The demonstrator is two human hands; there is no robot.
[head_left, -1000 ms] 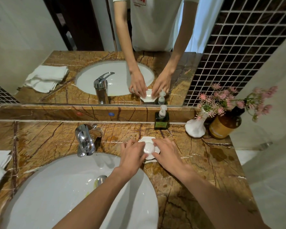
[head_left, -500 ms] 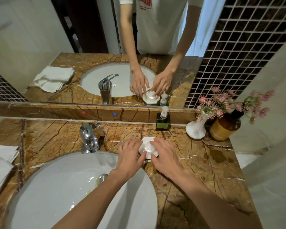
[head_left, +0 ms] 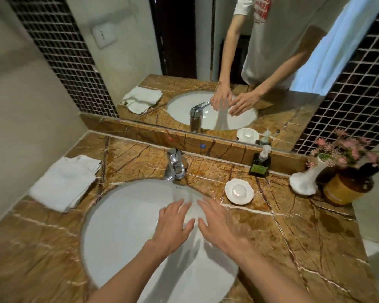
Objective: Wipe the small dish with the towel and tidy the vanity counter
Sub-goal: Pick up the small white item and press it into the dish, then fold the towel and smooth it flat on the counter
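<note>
The small white dish (head_left: pixel 229 193) sits on the brown marble counter (head_left: pixel 293 226) right of the tap, with a pale round soap (head_left: pixel 239 190) in it. A folded white towel (head_left: pixel 64 182) lies on the counter at the far left. My left hand (head_left: pixel 173 226) and my right hand (head_left: pixel 217 224) hover side by side over the white basin (head_left: pixel 118 226), fingers spread, holding nothing. Both hands are apart from the dish, below and left of it.
A chrome tap (head_left: pixel 175 165) stands behind the basin. A dark green pump bottle (head_left: pixel 260 162), a white vase with pink flowers (head_left: pixel 306 180) and an amber bottle (head_left: pixel 346 186) line the back right. The mirror rises behind the ledge.
Both hands have let go of the dish and soap and moved left and toward me, over the basin. The view has swung left and up, showing the towel.
</note>
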